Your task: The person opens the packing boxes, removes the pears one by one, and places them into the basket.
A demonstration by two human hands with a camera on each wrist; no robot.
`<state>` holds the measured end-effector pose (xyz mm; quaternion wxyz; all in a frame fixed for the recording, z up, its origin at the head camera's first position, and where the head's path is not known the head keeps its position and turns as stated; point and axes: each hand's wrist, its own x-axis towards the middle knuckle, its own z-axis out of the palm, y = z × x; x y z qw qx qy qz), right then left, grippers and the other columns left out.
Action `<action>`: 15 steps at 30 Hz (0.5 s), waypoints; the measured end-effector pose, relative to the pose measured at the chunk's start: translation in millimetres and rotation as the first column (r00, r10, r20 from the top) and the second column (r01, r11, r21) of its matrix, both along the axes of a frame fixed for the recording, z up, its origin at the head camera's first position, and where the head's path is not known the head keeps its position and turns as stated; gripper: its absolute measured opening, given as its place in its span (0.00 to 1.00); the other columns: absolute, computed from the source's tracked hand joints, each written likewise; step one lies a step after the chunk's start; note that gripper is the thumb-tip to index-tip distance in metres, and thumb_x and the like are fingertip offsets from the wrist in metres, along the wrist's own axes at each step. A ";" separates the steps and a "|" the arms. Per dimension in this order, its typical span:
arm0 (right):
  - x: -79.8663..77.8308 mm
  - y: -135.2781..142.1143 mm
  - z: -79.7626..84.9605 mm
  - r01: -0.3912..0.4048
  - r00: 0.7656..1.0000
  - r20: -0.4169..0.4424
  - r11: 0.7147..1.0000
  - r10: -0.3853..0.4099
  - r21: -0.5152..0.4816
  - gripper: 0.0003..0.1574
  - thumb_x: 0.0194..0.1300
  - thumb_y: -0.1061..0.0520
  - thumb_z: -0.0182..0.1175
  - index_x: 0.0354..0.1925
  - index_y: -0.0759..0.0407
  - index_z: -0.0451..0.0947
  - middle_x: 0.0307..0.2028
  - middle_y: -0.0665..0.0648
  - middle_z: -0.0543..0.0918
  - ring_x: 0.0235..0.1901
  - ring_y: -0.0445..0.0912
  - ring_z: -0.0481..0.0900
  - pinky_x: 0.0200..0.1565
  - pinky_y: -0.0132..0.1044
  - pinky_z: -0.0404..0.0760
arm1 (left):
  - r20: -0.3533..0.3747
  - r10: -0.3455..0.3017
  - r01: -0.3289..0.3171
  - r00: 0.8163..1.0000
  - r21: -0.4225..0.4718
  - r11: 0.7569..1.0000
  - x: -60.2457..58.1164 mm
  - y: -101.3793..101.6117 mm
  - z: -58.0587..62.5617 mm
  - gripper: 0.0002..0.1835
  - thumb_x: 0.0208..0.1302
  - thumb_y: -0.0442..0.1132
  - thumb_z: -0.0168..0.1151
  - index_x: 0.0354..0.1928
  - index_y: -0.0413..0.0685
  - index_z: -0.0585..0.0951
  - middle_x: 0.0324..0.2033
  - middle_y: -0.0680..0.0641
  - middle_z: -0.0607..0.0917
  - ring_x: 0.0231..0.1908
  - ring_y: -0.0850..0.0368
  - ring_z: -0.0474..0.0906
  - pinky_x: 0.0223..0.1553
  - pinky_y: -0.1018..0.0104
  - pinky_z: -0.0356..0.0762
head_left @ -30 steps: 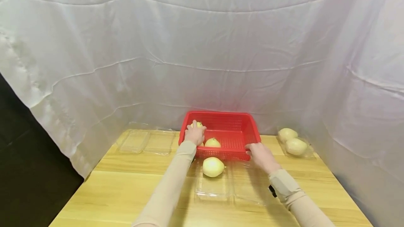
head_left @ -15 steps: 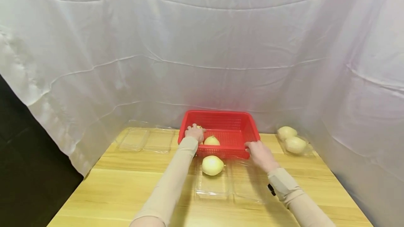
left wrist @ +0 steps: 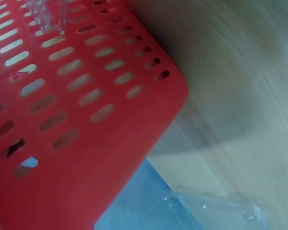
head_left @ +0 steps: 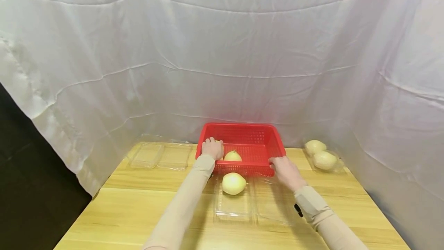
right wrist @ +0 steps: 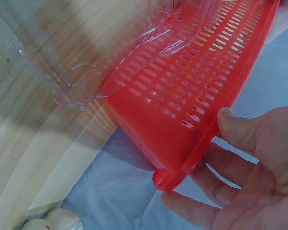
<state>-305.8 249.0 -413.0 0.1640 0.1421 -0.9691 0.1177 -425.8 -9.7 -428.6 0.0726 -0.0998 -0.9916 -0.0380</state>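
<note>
The left hand [head_left: 212, 149] has settled over a mostly hidden pear [head_left: 217, 141] in the red basket [head_left: 243, 125], mid-frame, its once-spread fingers drawn closer; I cannot tell whether they grip. The right hand [head_left: 286, 171] still pinches the basket's rim. Below centre, another pear [head_left: 234, 183] stays put.

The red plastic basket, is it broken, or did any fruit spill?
Nothing stands out: the visible parts of the red plastic basket look whole, and no fruit shows loose on the wood-grain table. A pale yellow pear lies on its side in a clear plastic container.
</note>
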 end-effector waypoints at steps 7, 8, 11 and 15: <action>-1.3 -0.5 -2.4 -0.003 1.000 0.014 1.000 0.003 -0.002 0.05 0.62 0.66 0.62 0.35 0.59 0.83 0.23 0.52 0.81 0.26 0.48 0.76 0.31 0.47 0.79 | -0.140 -0.094 0.093 0.986 -0.014 0.996 10.9 -9.6 7.5 0.15 0.68 0.47 0.55 0.52 0.53 0.81 0.49 0.41 0.78 0.51 0.44 0.71 0.52 0.51 0.68; -1.4 -0.2 -2.8 -0.003 1.000 0.010 1.000 0.003 -0.002 0.05 0.62 0.66 0.62 0.35 0.58 0.83 0.23 0.51 0.80 0.26 0.48 0.76 0.31 0.47 0.79 | -0.151 -0.101 0.102 0.983 -0.006 0.995 12.9 -10.8 7.9 0.14 0.68 0.47 0.55 0.51 0.53 0.81 0.48 0.42 0.78 0.51 0.44 0.71 0.51 0.51 0.68; -1.0 0.5 -2.7 0.001 1.000 0.005 1.000 -0.001 -0.003 0.05 0.62 0.66 0.62 0.35 0.59 0.83 0.22 0.50 0.78 0.26 0.48 0.76 0.31 0.47 0.79 | -0.183 -0.121 0.130 0.976 0.042 0.991 20.1 -14.6 7.5 0.12 0.67 0.47 0.56 0.47 0.52 0.82 0.47 0.43 0.79 0.50 0.44 0.71 0.50 0.51 0.68; -0.6 0.9 -1.9 -0.005 1.000 -0.003 1.000 0.005 -0.002 0.04 0.62 0.65 0.63 0.35 0.58 0.83 0.23 0.50 0.79 0.27 0.48 0.77 0.31 0.48 0.79 | -0.222 -0.126 0.159 0.967 0.137 0.978 30.2 -22.0 3.8 0.12 0.67 0.46 0.57 0.46 0.50 0.82 0.49 0.42 0.79 0.52 0.43 0.71 0.49 0.49 0.67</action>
